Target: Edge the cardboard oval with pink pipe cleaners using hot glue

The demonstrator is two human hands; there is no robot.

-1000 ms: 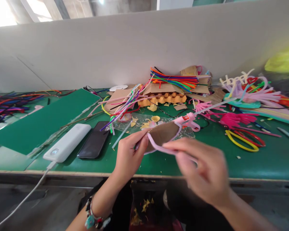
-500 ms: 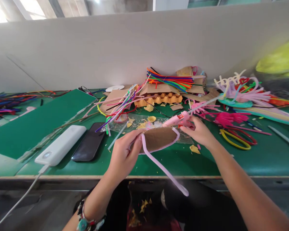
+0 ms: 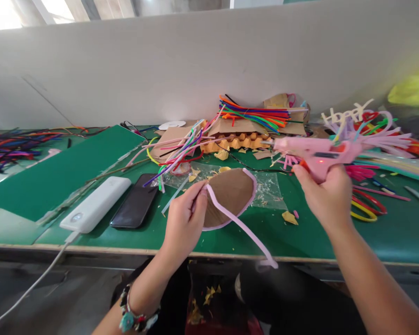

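My left hand (image 3: 188, 218) pinches the left edge of a round brown cardboard piece (image 3: 230, 190). A lilac pipe cleaner (image 3: 242, 226) runs along the right and lower rim of the cardboard, and its loose end crosses the front and hangs past the table edge. My right hand (image 3: 328, 195) is wrapped round the handle of a pink glue gun (image 3: 310, 148), raised above the table. The gun's nozzle points left, toward the orange egg carton, apart from the cardboard.
On the left of the green table (image 3: 265, 242) lie a white power bank (image 3: 96, 204) with a cable and a black phone (image 3: 134, 201). Colourful pipe cleaners (image 3: 251, 113) rest on cardboard and an egg carton (image 3: 237, 141) behind. More pipe-cleaner shapes (image 3: 366, 125) are at right.
My right hand has lifted the glue gun and brought it right and nearer. The cardboard is now tilted so more of its face shows.
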